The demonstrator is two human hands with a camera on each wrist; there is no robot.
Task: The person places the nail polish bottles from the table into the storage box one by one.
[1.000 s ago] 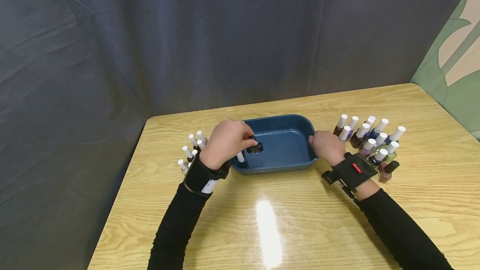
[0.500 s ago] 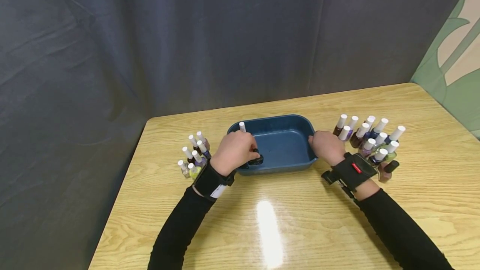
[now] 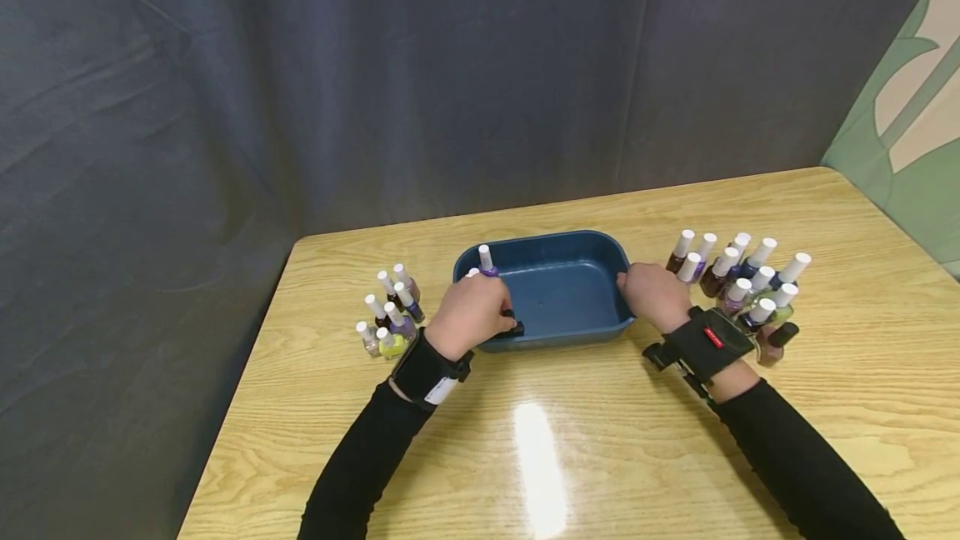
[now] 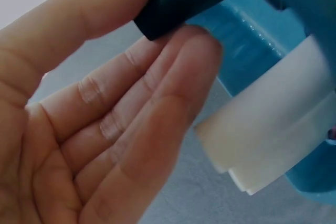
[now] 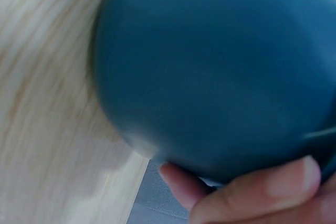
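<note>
The left hand (image 3: 472,312) has slid back to the tub's (image 3: 577,244) near-left corner, pinching a black-capped bottle (image 3: 513,326) low inside; the right hand (image 3: 654,293) grips the tub's right rim.

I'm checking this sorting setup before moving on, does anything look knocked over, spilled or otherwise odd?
One thing: a brownish nail polish bottle with a dark cap lies on its side at the near edge of the right-hand cluster of white-capped bottles, which stand upright. No spill shows on the wooden table or in the blue plastic tub.
</note>
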